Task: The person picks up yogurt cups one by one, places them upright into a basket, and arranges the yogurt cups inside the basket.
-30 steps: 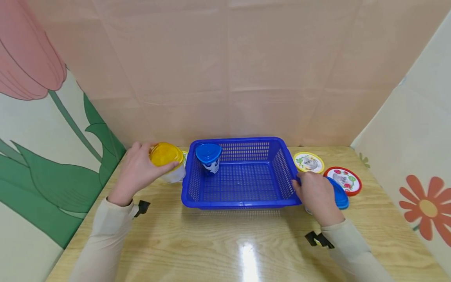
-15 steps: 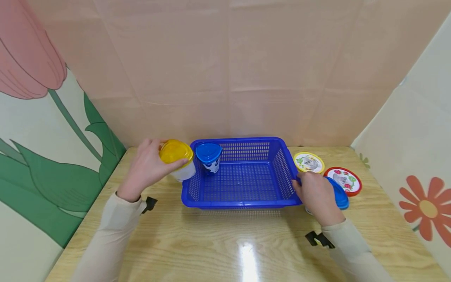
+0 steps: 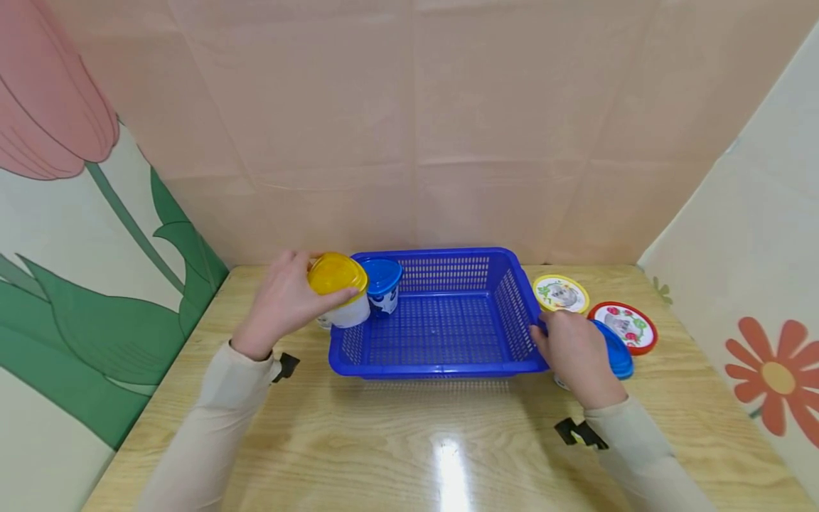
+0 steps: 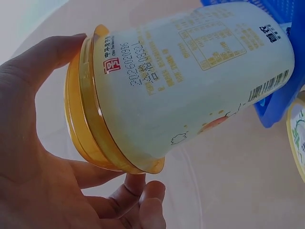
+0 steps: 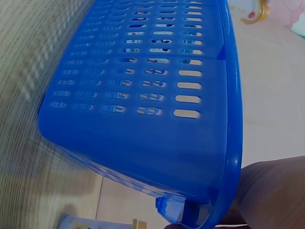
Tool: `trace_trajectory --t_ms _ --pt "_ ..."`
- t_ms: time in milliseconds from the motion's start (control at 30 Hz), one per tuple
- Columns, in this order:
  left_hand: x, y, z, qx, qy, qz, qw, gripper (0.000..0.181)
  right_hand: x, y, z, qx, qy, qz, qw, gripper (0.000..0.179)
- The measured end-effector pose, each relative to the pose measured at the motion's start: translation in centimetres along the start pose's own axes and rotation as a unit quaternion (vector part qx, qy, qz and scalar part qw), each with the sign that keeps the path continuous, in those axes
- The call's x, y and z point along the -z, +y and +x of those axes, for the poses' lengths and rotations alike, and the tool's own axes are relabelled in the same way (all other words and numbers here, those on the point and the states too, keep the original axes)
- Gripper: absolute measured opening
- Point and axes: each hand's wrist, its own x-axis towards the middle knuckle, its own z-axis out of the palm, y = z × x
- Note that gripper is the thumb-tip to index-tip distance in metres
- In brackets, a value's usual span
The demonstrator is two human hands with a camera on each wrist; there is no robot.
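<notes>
My left hand (image 3: pixel 281 302) grips a white plastic cup (image 3: pixel 350 313) by its yellow lid, thumb on the near side. The cup hangs over the left rim of a blue perforated basket (image 3: pixel 441 370). In the left wrist view the cup (image 4: pixel 190 81) shows printed text, a barcode and fingers round the lid's edge. Inside the basket, at its back left corner, stands a cup with a blue lid (image 3: pixel 384 274), partly hidden by the held cup. My right hand (image 3: pixel 576 355) holds the basket's right rim; the right wrist view shows the basket's perforated side (image 5: pixel 138 138).
Right of the basket stand a yellow-rimmed container (image 3: pixel 561 294), a red-rimmed one (image 3: pixel 623 327) and a blue-lidded one (image 3: pixel 617 353), partly behind the right hand. Another yellow-rimmed container (image 4: pixel 298 136) sits outside the basket's left end. A cloth-covered wall rises behind the wooden table (image 3: pixel 384 441).
My left hand has carried the yellow-lidded cup to the right, from beside the basket to over its left rim. My right hand and the basket have stayed in place.
</notes>
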Motion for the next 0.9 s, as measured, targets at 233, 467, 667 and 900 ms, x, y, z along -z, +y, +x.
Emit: trace_trajectory --t_ms 233,467,667,900 --pt "-0.4 0.5 0.3 -0.003 -0.002 0.003 1.0 0.096 -0.1 0.0 0.0 -0.003 -0.006 -0.002 1.0 0.025" --pt "-0.8 1.0 0.7 -0.004 -0.013 0.0 0.9999 0.094 0.0 0.0 0.0 -0.004 -0.008 -0.004 0.9999 0.026" --pt "-1.2 1.1 0.8 -0.01 -0.015 -0.001 0.9998 0.091 0.0 0.0 0.0 -0.006 -0.008 -0.003 0.9999 0.028" --pt "-1.5 1.2 0.9 -0.015 -0.016 0.006 0.9998 0.09 -0.1 0.1 0.0 -0.001 -0.003 0.0 1.0 0.026"
